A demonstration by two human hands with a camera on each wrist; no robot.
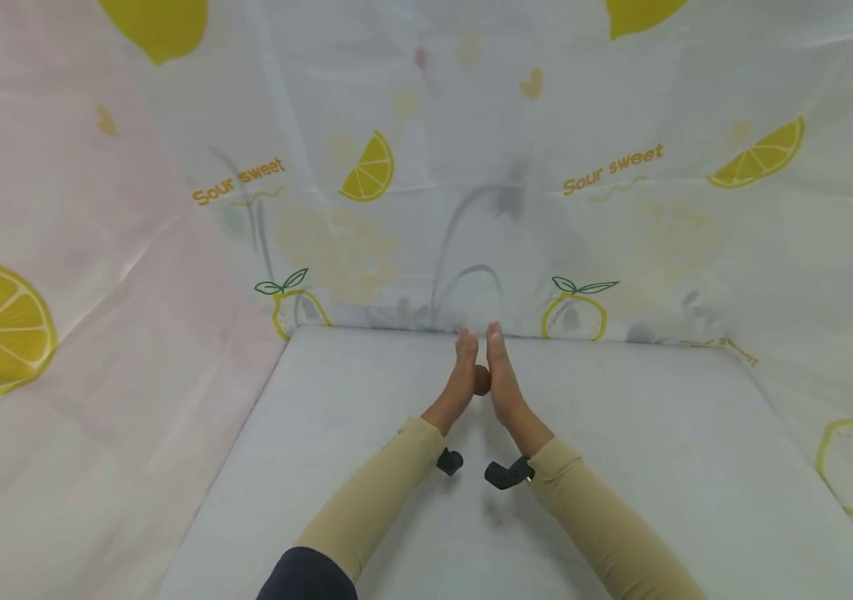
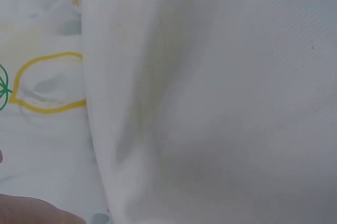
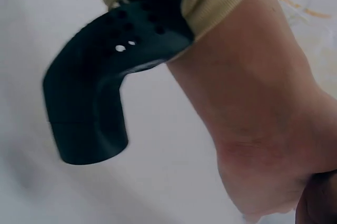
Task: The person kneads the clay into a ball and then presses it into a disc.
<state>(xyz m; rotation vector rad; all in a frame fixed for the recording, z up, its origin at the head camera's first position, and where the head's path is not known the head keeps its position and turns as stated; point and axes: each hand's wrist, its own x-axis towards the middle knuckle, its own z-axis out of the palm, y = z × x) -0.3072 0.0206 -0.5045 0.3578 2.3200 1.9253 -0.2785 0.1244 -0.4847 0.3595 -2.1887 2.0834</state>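
In the head view my left hand (image 1: 464, 367) and my right hand (image 1: 504, 372) face each other palm to palm over the far part of the table, fingers straight and pointing away. Between the palms sits a small round brown ball (image 1: 482, 380), partly covered by the hands. Its exact kind cannot be told. A strip of skin shows at the lower left corner of the left wrist view. The right wrist view looks across at the left wrist (image 3: 247, 92) and heel of the left hand, below a beige sleeve cuff.
The white tabletop (image 1: 321, 433) reaches back to a pale curtain (image 1: 426, 208) printed with lemons and "Sour sweet", which also runs along both sides. A dark curved camera mount (image 1: 504, 473) is on the right wrist, another (image 3: 87, 103) on the left.
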